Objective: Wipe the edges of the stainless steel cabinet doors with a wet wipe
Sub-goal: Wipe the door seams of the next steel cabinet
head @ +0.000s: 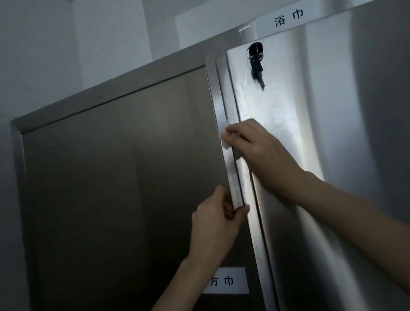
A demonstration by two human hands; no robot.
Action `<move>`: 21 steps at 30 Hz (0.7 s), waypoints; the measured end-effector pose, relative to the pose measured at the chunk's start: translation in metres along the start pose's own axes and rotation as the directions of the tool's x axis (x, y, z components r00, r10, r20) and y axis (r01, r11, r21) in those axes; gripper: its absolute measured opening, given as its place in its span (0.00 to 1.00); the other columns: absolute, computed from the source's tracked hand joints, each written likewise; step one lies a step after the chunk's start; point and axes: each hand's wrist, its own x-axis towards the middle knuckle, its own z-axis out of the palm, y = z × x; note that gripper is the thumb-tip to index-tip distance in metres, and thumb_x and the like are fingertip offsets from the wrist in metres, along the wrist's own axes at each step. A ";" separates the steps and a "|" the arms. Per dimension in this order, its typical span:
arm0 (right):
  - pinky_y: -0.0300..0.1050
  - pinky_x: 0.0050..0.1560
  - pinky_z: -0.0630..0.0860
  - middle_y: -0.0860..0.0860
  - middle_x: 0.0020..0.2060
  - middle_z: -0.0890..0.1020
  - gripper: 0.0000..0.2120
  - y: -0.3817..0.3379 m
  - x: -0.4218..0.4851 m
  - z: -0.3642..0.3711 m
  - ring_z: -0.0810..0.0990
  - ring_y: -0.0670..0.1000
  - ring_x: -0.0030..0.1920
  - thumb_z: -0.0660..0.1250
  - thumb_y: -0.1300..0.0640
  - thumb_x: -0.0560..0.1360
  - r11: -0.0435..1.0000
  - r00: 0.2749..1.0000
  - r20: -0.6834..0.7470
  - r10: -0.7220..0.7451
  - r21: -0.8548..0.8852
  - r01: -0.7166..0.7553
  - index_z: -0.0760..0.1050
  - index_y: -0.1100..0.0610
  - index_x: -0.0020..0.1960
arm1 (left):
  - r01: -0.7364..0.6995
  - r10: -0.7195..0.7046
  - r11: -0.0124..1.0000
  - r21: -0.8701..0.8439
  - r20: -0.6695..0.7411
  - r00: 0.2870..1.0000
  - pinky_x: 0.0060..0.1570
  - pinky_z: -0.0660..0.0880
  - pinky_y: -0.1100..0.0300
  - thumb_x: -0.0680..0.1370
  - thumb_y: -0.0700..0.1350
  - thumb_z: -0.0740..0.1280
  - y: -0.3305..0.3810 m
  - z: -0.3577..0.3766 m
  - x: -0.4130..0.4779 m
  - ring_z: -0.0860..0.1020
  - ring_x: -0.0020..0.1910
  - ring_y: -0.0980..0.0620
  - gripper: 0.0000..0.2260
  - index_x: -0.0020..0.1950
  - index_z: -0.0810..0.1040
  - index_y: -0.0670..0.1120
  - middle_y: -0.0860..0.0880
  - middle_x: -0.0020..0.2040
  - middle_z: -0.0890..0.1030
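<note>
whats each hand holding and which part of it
The right hand holds the white wipe by its right part, pressing it under the fingertips against the door's edge strip. The left hand pinches that strip at its lower end.

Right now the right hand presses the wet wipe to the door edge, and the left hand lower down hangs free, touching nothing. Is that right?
Not quite. The left hand is not free: in the head view it grips the door edge below the wipe. The rest holds: the right hand presses the wet wipe to that edge, higher up.
</note>
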 end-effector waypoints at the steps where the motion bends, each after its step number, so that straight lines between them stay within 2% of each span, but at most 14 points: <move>1: 0.49 0.50 0.74 0.60 0.53 0.78 0.14 0.004 0.007 0.000 0.72 0.55 0.54 0.63 0.70 0.72 0.999 1.000 -0.001 -0.018 -0.037 0.018 0.77 0.67 0.57 | -0.016 0.016 1.000 0.020 -0.001 1.000 0.37 0.71 0.72 0.76 0.50 0.71 -0.001 0.001 0.001 0.74 0.38 0.65 0.10 0.49 0.70 0.54 0.57 0.39 0.74; 3: 0.50 0.42 0.78 0.60 0.50 0.79 0.11 0.014 0.022 0.000 0.73 0.56 0.50 0.68 0.72 0.72 0.991 0.996 -0.009 -0.086 -0.106 0.085 0.78 0.68 0.54 | -0.049 0.049 0.997 0.058 -0.001 0.999 0.40 0.73 0.70 0.76 0.52 0.71 -0.004 0.003 0.004 0.75 0.39 0.63 0.10 0.49 0.70 0.53 0.57 0.40 0.74; 5: 0.49 0.40 0.78 0.59 0.49 0.79 0.09 0.019 0.032 -0.001 0.74 0.56 0.49 0.66 0.70 0.73 0.990 0.995 -0.012 -0.095 -0.104 0.094 0.78 0.68 0.53 | -0.070 0.071 0.993 0.098 -0.009 0.997 0.42 0.74 0.66 0.75 0.54 0.71 -0.009 0.005 0.008 0.74 0.41 0.59 0.11 0.48 0.71 0.53 0.57 0.43 0.74; 8: 0.47 0.38 0.76 0.59 0.47 0.80 0.08 0.032 0.049 0.004 0.77 0.59 0.46 0.69 0.71 0.71 0.976 0.992 -0.013 -0.127 -0.182 0.123 0.78 0.67 0.50 | -0.103 0.108 0.980 0.172 -0.023 0.994 0.41 0.68 0.68 0.74 0.57 0.71 -0.015 0.007 0.013 0.70 0.46 0.59 0.14 0.49 0.69 0.54 0.56 0.47 0.71; 11: 0.48 0.43 0.73 0.59 0.47 0.79 0.07 0.037 0.070 0.003 0.76 0.59 0.47 0.69 0.72 0.70 0.980 0.994 -0.009 -0.107 -0.172 0.104 0.78 0.66 0.48 | -0.114 0.121 0.980 0.164 -0.030 0.992 0.41 0.66 0.70 0.73 0.57 0.71 -0.019 0.011 0.016 0.68 0.47 0.60 0.15 0.50 0.68 0.55 0.57 0.49 0.70; 13: 0.48 0.51 0.71 0.59 0.53 0.77 0.09 0.040 0.079 0.000 0.73 0.58 0.54 0.62 0.68 0.77 0.986 0.999 0.015 -0.029 -0.165 0.031 0.77 0.66 0.55 | -0.116 0.124 0.980 0.160 -0.037 0.992 0.42 0.67 0.70 0.73 0.57 0.71 -0.022 0.015 0.018 0.68 0.49 0.60 0.17 0.54 0.69 0.54 0.57 0.50 0.69; 15: 0.46 0.55 0.66 0.59 0.58 0.74 0.13 0.049 0.085 0.001 0.70 0.57 0.58 0.56 0.64 0.80 0.978 0.999 0.027 -0.045 -0.201 0.049 0.75 0.65 0.60 | -0.118 0.127 0.983 0.137 -0.058 0.990 0.42 0.66 0.71 0.73 0.56 0.72 -0.025 0.019 0.019 0.67 0.49 0.61 0.20 0.60 0.70 0.53 0.59 0.51 0.69; 18: 0.47 0.55 0.66 0.60 0.58 0.74 0.13 0.053 0.099 0.002 0.70 0.57 0.58 0.55 0.64 0.81 0.971 1.000 0.014 -0.008 -0.241 0.011 0.75 0.65 0.60 | -0.141 0.151 0.982 0.126 -0.079 0.985 0.43 0.64 0.73 0.72 0.53 0.74 -0.032 0.022 0.021 0.66 0.50 0.63 0.26 0.67 0.69 0.52 0.61 0.52 0.67; 21: 0.52 0.50 0.72 0.62 0.52 0.77 0.09 0.050 0.107 0.007 0.74 0.61 0.53 0.59 0.69 0.76 0.968 0.998 -0.015 0.058 -0.244 -0.060 0.77 0.67 0.53 | -0.151 0.163 0.982 0.116 -0.102 0.981 0.42 0.63 0.73 0.72 0.51 0.74 -0.036 0.025 0.020 0.65 0.49 0.64 0.27 0.69 0.69 0.53 0.60 0.52 0.67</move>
